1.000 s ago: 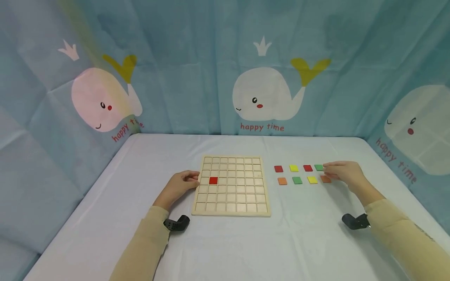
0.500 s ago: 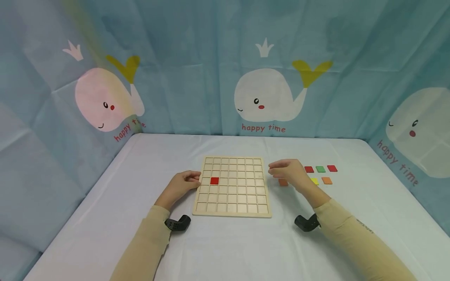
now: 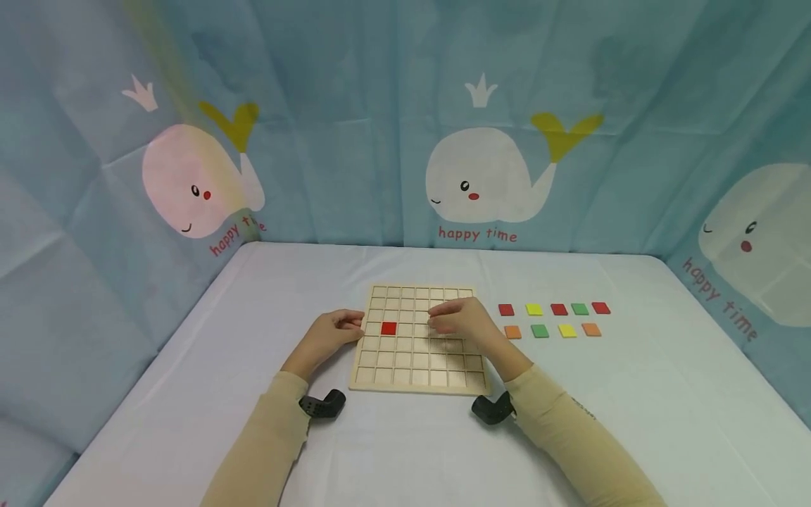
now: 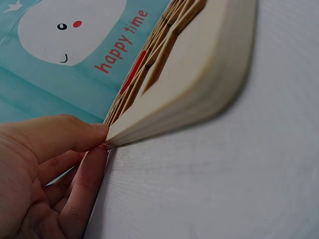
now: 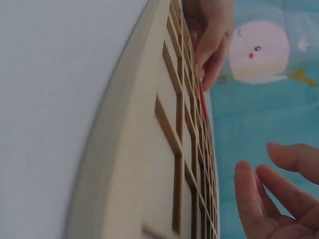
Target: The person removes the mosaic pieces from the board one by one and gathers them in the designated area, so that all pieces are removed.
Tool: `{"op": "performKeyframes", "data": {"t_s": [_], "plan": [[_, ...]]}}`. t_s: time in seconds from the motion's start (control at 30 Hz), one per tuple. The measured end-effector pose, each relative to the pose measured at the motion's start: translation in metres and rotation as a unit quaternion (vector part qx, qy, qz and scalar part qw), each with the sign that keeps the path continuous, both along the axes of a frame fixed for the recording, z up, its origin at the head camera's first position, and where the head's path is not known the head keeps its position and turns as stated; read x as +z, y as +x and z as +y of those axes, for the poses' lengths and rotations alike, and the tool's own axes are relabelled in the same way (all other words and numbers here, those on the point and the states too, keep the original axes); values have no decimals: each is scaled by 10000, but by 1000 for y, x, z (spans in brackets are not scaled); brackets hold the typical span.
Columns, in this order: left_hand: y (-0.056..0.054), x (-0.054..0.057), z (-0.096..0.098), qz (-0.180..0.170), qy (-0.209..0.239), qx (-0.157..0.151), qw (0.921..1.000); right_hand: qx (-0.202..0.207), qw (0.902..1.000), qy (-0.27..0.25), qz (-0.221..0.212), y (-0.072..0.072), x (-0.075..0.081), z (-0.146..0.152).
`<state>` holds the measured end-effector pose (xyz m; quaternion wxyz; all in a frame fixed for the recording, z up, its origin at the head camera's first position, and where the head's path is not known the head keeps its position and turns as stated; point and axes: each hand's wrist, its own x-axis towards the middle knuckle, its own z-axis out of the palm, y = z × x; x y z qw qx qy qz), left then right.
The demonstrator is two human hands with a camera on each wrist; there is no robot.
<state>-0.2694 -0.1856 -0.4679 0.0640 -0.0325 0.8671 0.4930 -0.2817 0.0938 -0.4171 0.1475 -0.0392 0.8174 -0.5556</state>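
Observation:
A square wooden grid board (image 3: 403, 359) lies flat on the white table, with one red tile (image 3: 388, 328) in a cell left of its middle. My left hand (image 3: 326, 336) pinches the board's left edge; in the left wrist view its thumb (image 4: 75, 133) meets the rim, with a finger below. Over the right half of the board hovers my right hand (image 3: 472, 325). In the right wrist view, the right hand's thumb (image 5: 294, 158) stands apart from its fingers, and nothing shows between them.
Two rows of small square tiles lie right of the board: red (image 3: 505, 310), yellow (image 3: 534, 310), green (image 3: 579, 308) and orange (image 3: 591, 329). A blue curtain (image 3: 342, 141) printed with whales stands behind and beside the table (image 3: 393, 451).
My right hand has moved left from the far end of the tile rows to above the board, uncovering a red tile at the far right. The left hand stays at the board's edge.

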Motion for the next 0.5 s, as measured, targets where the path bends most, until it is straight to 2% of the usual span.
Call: {"op": "performKeyframes", "data": {"t_s": [0.13, 0.27, 0.5], "plan": [[0, 0, 0, -39, -6, 15, 10000, -1, 10000, 23, 53, 1, -4, -13], [1, -1, 0, -75, -3, 26, 10000, -51, 9998, -172, -26, 2, -8, -23], [1, 0, 1, -87, 74, 1, 9999, 49, 9997, -244, -21, 5, -10, -31]]}}
